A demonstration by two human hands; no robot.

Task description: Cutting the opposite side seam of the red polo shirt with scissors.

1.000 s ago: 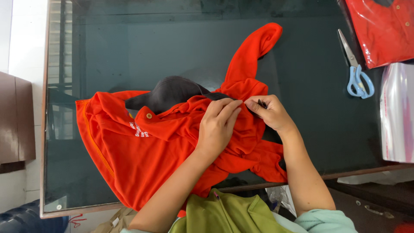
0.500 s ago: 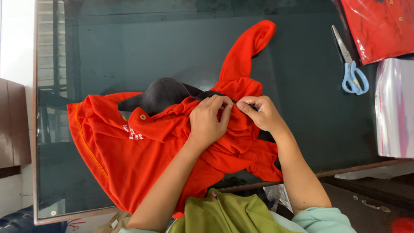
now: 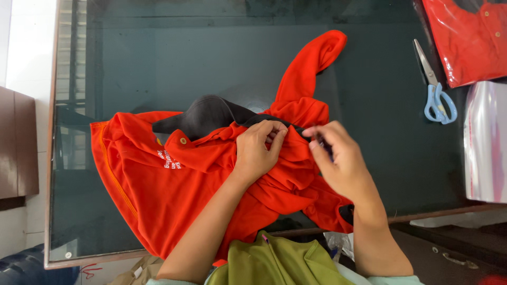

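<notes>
fingers of my left hand (image 3: 259,150) are curled together and pinched on a fold of the orange polo shirt (image 3: 174,195), right where the fabric bunches below the collar. my right hand (image 3: 340,163) sits just at 3 o'clock of the left one, its fingertips (image 3: 316,138) drawn close together near the same bunched edge; whether they actually grip cloth or something small i cannot tell, as that spot is blurred.

the shirt lies crumpled on the dark glass table (image 3: 158,63), spread from the middle toward 8 o'clock, with one sleeve (image 3: 311,68) stretched up toward 1 o'clock. its black collar (image 3: 206,113) humps up at 11 o'clock of my left hand, touching the orange cloth all along. a small button (image 3: 183,141) and some white lettering show at 9 o'clock of the left hand.

well apart, at 2 o'clock, blue-handled scissors (image 3: 435,92) rest on the glass with blades closed. just beyond them, in the top corner, lies a red shirt in a clear bag (image 3: 470,37). clear plastic bags (image 3: 486,142) sit at the 3 o'clock edge. at 6 o'clock, an olive green garment (image 3: 274,264) lies below the table edge between my forearms.
</notes>
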